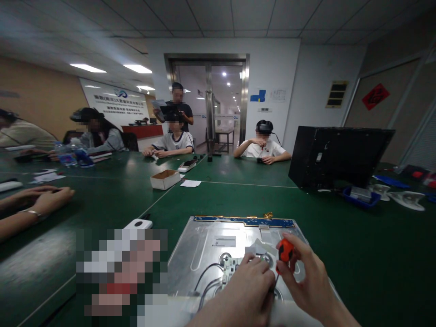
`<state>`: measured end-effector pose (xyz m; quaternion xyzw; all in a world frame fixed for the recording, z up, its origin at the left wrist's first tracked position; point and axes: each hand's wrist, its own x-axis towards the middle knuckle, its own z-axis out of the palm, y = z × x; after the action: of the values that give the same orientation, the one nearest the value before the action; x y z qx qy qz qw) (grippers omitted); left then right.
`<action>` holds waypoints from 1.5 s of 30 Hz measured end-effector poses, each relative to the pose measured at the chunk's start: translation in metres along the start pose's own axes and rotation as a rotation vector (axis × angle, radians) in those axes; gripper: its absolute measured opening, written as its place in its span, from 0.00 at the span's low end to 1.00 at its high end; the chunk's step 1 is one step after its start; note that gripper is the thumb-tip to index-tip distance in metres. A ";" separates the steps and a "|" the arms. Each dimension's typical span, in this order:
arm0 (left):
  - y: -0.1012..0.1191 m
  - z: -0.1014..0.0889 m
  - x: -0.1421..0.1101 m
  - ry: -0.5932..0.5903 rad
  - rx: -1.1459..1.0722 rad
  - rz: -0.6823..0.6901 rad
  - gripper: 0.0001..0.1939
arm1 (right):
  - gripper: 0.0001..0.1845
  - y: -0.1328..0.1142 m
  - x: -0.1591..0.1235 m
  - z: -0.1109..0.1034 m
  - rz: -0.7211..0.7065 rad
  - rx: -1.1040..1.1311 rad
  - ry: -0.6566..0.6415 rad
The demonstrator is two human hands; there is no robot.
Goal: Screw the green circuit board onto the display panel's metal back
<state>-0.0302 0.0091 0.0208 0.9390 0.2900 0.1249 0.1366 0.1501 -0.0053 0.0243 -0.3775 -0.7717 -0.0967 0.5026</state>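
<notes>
In front of me a flat silver metal panel [186, 249] lies on the table, with a narrow blue circuit board [235, 221] along its far edge. My right hand [311, 279] grips the red and black handle of a screwdriver [286, 250]; its shaft slants down toward the panel. Beside it, my left hand [252, 281] is curled low over the panel, close to the screwdriver shaft, and its fingertips are partly hidden. A small pale circuit board [230, 265] shows just left of that hand. Black cables [205, 278] run from it. The screwdriver tip is hidden.
A black box-shaped casing [340, 156] stands at the right, near a blue tray [361, 197]. An open white box [165, 180] sits farther off. A co-worker's hands [44, 200] are at the left; other people sit around the green table [238, 195].
</notes>
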 end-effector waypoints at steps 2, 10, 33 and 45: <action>0.000 0.000 0.000 -0.001 0.007 0.000 0.10 | 0.23 0.002 -0.003 0.000 0.013 0.018 -0.019; -0.001 0.001 0.000 0.000 0.023 0.000 0.10 | 0.23 0.002 -0.003 0.000 0.031 0.016 -0.012; 0.000 -0.002 0.000 -0.015 0.004 -0.001 0.12 | 0.18 0.001 0.002 0.002 -0.009 -0.043 0.037; 0.006 -0.043 -0.006 0.022 -0.024 -0.079 0.09 | 0.19 0.001 0.003 0.003 -0.004 -0.034 0.054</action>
<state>-0.0453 0.0083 0.0617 0.9236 0.3268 0.1330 0.1496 0.1480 -0.0014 0.0250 -0.3814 -0.7569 -0.1210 0.5167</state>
